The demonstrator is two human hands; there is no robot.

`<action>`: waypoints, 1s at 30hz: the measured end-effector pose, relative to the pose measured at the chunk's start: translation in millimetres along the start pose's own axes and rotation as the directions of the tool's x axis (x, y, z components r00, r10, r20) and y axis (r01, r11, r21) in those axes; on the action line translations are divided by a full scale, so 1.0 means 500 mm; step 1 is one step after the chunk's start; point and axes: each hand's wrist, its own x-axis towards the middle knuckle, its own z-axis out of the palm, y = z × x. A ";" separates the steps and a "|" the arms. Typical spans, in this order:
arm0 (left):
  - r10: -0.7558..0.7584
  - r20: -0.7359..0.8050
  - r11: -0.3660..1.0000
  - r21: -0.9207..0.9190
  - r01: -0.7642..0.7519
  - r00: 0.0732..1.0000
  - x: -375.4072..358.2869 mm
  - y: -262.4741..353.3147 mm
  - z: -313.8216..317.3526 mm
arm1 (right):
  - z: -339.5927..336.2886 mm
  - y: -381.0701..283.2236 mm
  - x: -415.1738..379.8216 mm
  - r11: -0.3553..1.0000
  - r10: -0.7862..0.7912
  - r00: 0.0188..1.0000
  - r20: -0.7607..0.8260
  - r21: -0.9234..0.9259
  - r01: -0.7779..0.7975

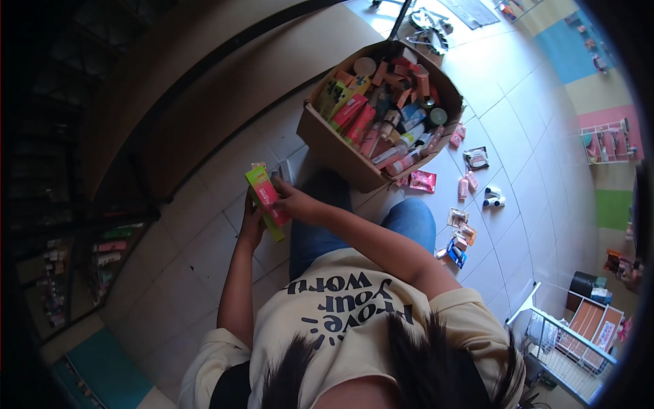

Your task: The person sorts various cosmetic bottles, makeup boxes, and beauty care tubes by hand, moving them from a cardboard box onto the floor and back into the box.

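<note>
A green and pink box [266, 193] is held in front of my knees, to the left of the carton. My left hand [253, 221] grips it from the lower left side. On its right side, my right hand [293, 201] has its fingers closed on the same box. A small white box [285, 170] shows just beyond my right fingers; whether I hold it too is unclear. The large open cardboard carton [340, 155] stands on the floor ahead, filled with tubes, bottles, jars and small boxes.
Small packs lie right of the carton, among them a pink packet [422, 181], black-and-white bottles [494, 198] and a blue pack [456, 253]. A white wire rack [572, 351] is at lower right. Shelves [102, 273] stand at the left.
</note>
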 end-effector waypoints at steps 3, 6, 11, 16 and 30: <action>-0.139 -0.019 0.966 -0.225 0.131 0.990 0.003 -0.143 -0.144 | 0.048 0.092 0.043 0.981 0.169 0.984 0.055 0.084 -0.174; -0.289 -0.163 0.916 -0.332 0.224 0.943 -0.004 -0.233 -0.242 | 0.084 0.183 0.044 0.903 0.230 0.956 -0.182 -0.326 -0.280; -0.145 -0.650 0.931 0.165 0.324 0.746 0.000 -0.302 -0.270 | 0.029 0.138 -0.052 0.958 0.287 0.952 -0.110 0.027 -0.285; -0.212 -0.514 0.766 0.441 0.468 0.831 0.119 -0.376 -0.369 | -0.094 -0.003 -0.147 0.944 -0.109 0.981 -0.162 -0.326 0.051; 0.240 -0.381 0.550 0.811 0.198 0.893 0.148 -0.322 -0.184 | -0.342 -0.253 0.001 0.351 -0.575 0.594 -0.563 -0.825 -0.442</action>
